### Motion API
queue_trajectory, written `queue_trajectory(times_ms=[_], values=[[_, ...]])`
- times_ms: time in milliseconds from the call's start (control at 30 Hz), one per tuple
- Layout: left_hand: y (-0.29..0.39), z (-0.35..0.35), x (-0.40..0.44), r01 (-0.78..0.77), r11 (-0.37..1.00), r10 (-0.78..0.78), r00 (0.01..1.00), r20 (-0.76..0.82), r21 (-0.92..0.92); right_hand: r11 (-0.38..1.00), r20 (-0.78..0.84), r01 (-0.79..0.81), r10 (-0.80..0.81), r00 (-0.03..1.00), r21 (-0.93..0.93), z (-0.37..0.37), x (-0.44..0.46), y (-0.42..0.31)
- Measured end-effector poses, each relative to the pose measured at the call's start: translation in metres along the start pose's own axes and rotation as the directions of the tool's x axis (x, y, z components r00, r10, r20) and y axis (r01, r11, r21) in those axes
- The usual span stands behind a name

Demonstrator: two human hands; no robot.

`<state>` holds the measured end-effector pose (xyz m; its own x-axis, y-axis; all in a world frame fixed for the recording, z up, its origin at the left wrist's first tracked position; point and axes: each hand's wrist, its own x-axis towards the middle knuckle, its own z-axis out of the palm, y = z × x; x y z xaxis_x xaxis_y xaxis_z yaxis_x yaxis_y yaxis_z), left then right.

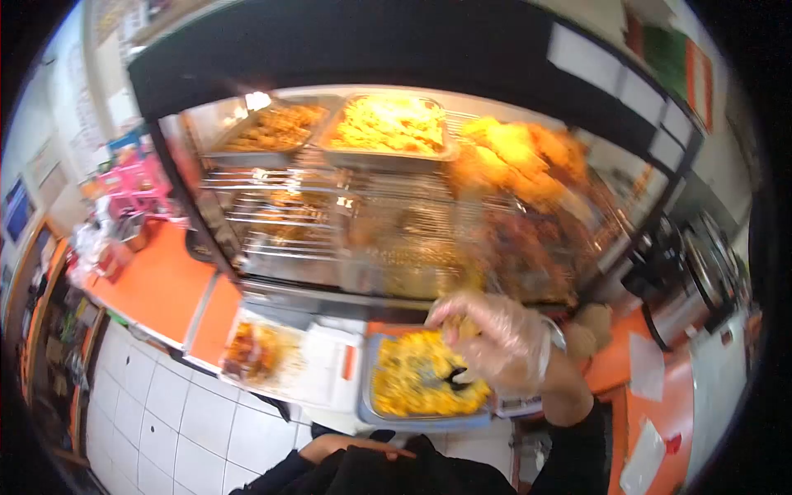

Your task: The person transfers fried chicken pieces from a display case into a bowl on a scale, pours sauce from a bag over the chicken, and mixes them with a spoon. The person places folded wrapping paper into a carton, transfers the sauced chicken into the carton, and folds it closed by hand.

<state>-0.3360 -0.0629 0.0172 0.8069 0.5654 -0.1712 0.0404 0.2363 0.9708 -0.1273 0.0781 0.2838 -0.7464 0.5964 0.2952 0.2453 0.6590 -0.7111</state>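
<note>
My right hand, in a clear plastic glove, is above the right side of a metal tray of yellow food. Its fingers curl together around something yellowish that is too blurred to name. Below the fingers, the black end of a utensil rests in the yellow food. My left hand, bare, lies against my dark clothing at the bottom, with its fingers stretched out and nothing in them. Left of the tray sits an open white container with reddish-brown food in it.
A lit display case stands ahead, holding trays of fried food and larger golden pieces. Pink baskets stand on the orange counter at left. A large metal pot is at right.
</note>
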Motion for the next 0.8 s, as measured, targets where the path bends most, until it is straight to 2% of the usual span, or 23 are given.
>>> queue_trajectory(times_ms=[67, 167, 200, 267, 300, 333, 367, 400, 433, 500, 600, 633, 667, 700, 800], values=[[-0.01, -0.021, -0.05, 0.038, 0.998, -0.048, 0.959, -0.28, -0.043, 0.994, 0.047, 0.108, -0.106, 0.993, -0.035, 0.034, 0.043, -0.029], [-0.012, -0.061, -0.114, -0.005, 0.997, -0.046, 0.788, -0.614, -0.081, 0.943, -0.037, 0.322, -0.326, 0.945, -0.086, 0.088, 0.119, -0.049], [-0.01, -0.075, -0.132, -0.028, 0.998, -0.024, 0.73, -0.683, -0.064, 0.955, -0.016, 0.235, -0.242, 0.97, -0.182, 0.101, 0.144, -0.061], [-0.003, -0.103, -0.16, -0.068, 0.998, 0.037, 0.625, -0.78, -0.007, 0.912, -0.076, 0.117, -0.159, 0.984, -0.393, 0.118, 0.208, -0.076], [0.003, -0.117, -0.17, -0.089, 0.996, 0.07, 0.575, -0.815, 0.023, 0.821, -0.059, 0.102, -0.162, 0.985, -0.562, 0.122, 0.248, -0.06], [0.01, -0.131, -0.178, -0.101, 0.993, 0.108, 0.539, -0.835, 0.063, 0.621, 0.01, 0.117, -0.174, 0.985, -0.775, 0.118, 0.277, -0.064], [0.018, -0.146, -0.183, -0.116, 0.988, 0.149, 0.503, -0.851, 0.104, 0.368, 0.078, 0.142, -0.185, 0.98, -0.919, 0.114, 0.307, -0.067], [0.027, -0.159, -0.187, -0.124, 0.981, 0.188, 0.478, -0.858, 0.146, -0.016, 0.199, 0.199, -0.154, 0.968, -0.98, 0.108, 0.324, -0.082], [0.034, -0.169, -0.19, -0.135, 0.973, 0.23, 0.457, -0.859, 0.189, 0.269, 0.02, 0.059, -0.148, 0.989, -0.961, 0.107, 0.334, -0.086], [0.047, -0.192, -0.191, -0.144, 0.953, 0.302, 0.418, -0.857, 0.266, 0.505, -0.217, -0.158, -0.06, 0.974, -0.848, 0.1, 0.359, -0.077], [0.059, -0.219, -0.186, -0.161, 0.925, 0.38, 0.393, -0.838, 0.344, 0.406, -0.367, -0.349, 0.037, 0.93, -0.844, 0.074, 0.42, 0.003], [0.061, -0.226, -0.183, -0.165, 0.921, 0.39, 0.387, -0.836, 0.354, 0.617, -0.497, -0.317, -0.141, 0.856, -0.721, 0.067, 0.428, 0.024], [0.062, -0.232, -0.18, -0.162, 0.916, 0.401, 0.386, -0.831, 0.367, 0.792, -0.639, -0.208, -0.274, 0.719, -0.574, 0.055, 0.435, 0.052], [0.063, -0.238, -0.178, -0.157, 0.909, 0.416, 0.381, -0.826, 0.386, 0.831, -0.717, -0.2, -0.297, 0.63, -0.52, 0.045, 0.436, 0.069], [0.061, -0.251, -0.173, -0.148, 0.901, 0.433, 0.382, -0.817, 0.408, 0.779, -0.801, -0.409, -0.19, 0.567, -0.475, 0.026, 0.428, 0.088]])
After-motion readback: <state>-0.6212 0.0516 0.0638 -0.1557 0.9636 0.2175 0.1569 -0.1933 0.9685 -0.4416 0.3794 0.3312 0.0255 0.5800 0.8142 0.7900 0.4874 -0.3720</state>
